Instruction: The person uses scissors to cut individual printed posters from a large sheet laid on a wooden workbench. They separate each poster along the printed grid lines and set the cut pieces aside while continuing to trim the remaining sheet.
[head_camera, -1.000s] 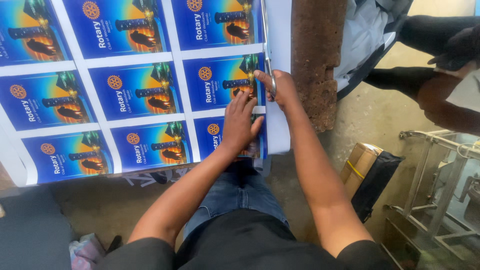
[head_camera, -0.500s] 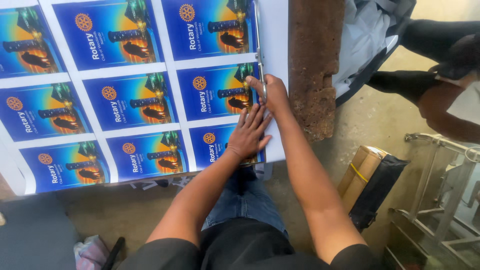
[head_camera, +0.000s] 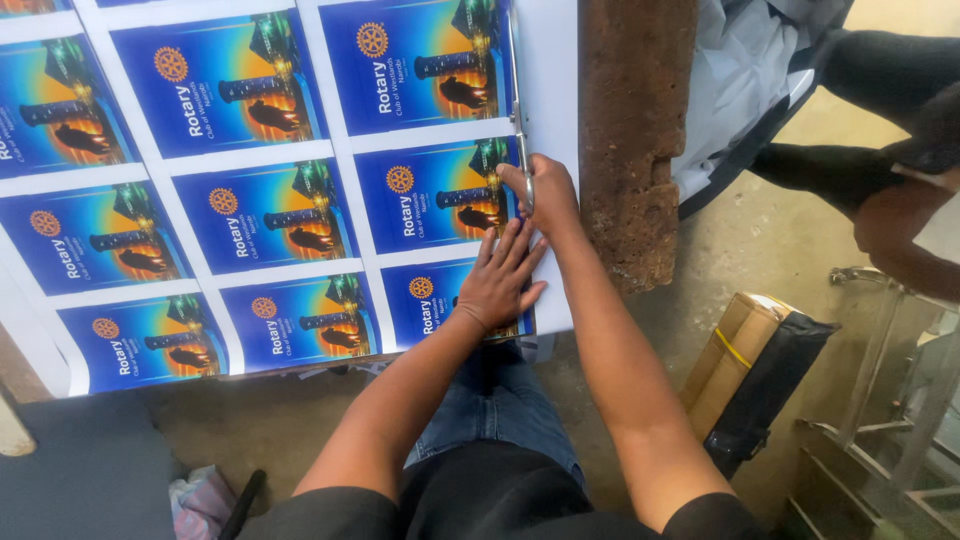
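— Concrete floor (head_camera: 780, 240), bare and dusty, and that rough brown slab (head_camera: 632, 130) standing just beside the printed sheet (head_camera: 250, 200) spread over the bench. See what's going on?

— Scissors (head_camera: 520, 120) running up the sheet's white right margin (head_camera: 550, 90), blades pointing away from the person. The right hand (head_camera: 545, 195) is closed through the handles, right at the sheet's right edge, level with the middle row of blue panels.

— And the left hand (head_camera: 505, 280)?

— Open, flat, fingers spread, pressing down the bottom-right blue panel, just below the right one and touching it.

— How far along, would you say?

— Early, I'd judge. The cut seems to have reached about the middle row; the strip above is uncut, and every white gutter between the panels looks whole.

— Anything else around?

— Cardboard box with a black bag (head_camera: 760, 370) on the floor, well right of the sheet. Someone else's dark-clad limbs (head_camera: 880, 90) beyond the slab.
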